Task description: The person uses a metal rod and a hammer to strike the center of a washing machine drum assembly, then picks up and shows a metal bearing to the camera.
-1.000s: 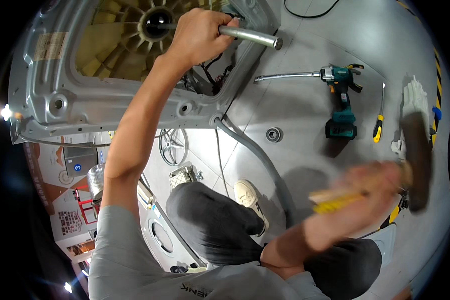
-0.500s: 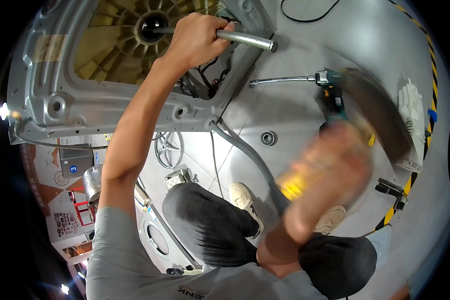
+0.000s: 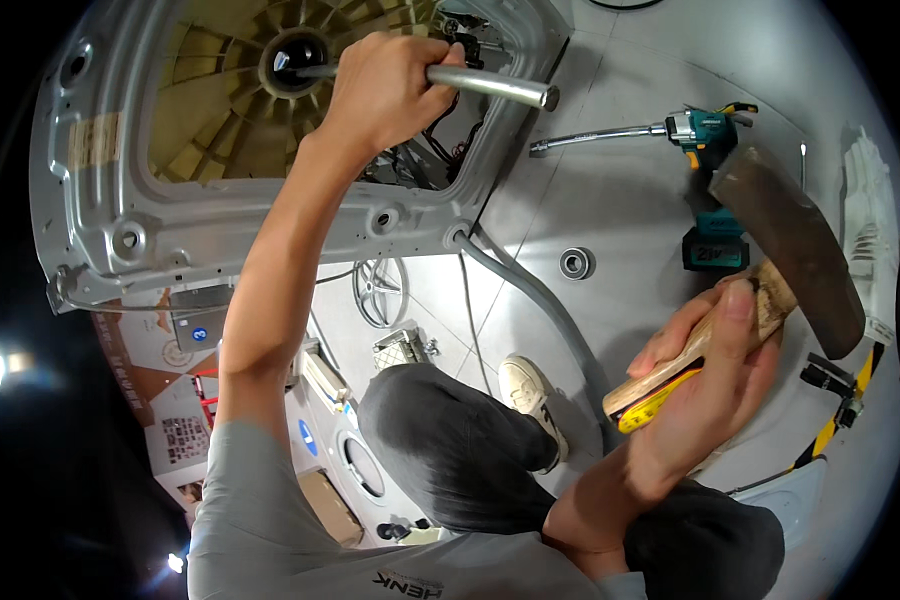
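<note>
My left hand [image 3: 390,90] is wrapped round a steel rod [image 3: 495,87]. One end of the rod reaches into the dark round hub [image 3: 268,72] of a yellowish ribbed tub [image 3: 205,115]; exactly where its tip rests I cannot make out. The free end points right, toward the hammer. A grey metal cabinet frame [image 3: 280,225] surrounds the tub. Lower right, my right hand [image 3: 720,370] grips the wooden handle of a hammer [image 3: 795,250], close below its heavy dark head. The hammer head is raised, apart from the rod.
On the grey floor lie a teal cordless impact wrench [image 3: 705,130] with a long extension, a ring bearing [image 3: 576,263] and a spoked pulley wheel [image 3: 380,292]. A grey hose [image 3: 520,290] runs from the frame past my shoe. A white plastic part [image 3: 870,225] stands far right.
The view has shifted, so the floor things sit farther right. My right hand and the hammer, blurred by motion before, now show sharply. The left hand keeps hold of the rod.
</note>
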Available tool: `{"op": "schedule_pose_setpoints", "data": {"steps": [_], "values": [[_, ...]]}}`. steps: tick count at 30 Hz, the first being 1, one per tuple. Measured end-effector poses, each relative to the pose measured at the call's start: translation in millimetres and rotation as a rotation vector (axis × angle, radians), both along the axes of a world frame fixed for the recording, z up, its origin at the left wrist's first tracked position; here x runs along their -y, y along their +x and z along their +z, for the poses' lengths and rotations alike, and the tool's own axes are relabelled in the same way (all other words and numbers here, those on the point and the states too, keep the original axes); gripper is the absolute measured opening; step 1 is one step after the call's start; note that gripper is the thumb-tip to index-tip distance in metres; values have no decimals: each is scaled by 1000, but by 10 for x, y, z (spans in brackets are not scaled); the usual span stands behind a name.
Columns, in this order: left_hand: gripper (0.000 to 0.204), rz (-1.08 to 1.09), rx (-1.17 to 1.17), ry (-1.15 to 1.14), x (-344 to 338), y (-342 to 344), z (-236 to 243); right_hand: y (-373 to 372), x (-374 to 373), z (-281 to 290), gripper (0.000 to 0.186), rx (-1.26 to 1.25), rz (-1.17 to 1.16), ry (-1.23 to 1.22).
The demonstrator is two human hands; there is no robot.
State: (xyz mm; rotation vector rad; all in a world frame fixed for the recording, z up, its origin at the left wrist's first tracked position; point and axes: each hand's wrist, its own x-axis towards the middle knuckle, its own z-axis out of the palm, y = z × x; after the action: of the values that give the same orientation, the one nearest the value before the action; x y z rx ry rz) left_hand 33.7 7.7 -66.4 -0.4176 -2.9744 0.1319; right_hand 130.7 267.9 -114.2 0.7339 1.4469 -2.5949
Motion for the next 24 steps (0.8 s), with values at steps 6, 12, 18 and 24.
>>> {"op": "schedule_pose_setpoints", "data": {"steps": [6, 12, 18, 24], "values": [[29, -1, 87, -45, -90, 59, 47, 22, 106, -135, 27, 117, 88, -30], [32, -76, 86, -113, -65, -62, 122, 36, 133, -186, 29, 209, 98, -104], [31, -89, 125, -95, -11, -116, 125, 54, 177, -192, 25, 128, 84, -21], [27, -58, 115, -114, 58, -83, 189, 19, -128, -225, 28, -32, -102, 25]]}}
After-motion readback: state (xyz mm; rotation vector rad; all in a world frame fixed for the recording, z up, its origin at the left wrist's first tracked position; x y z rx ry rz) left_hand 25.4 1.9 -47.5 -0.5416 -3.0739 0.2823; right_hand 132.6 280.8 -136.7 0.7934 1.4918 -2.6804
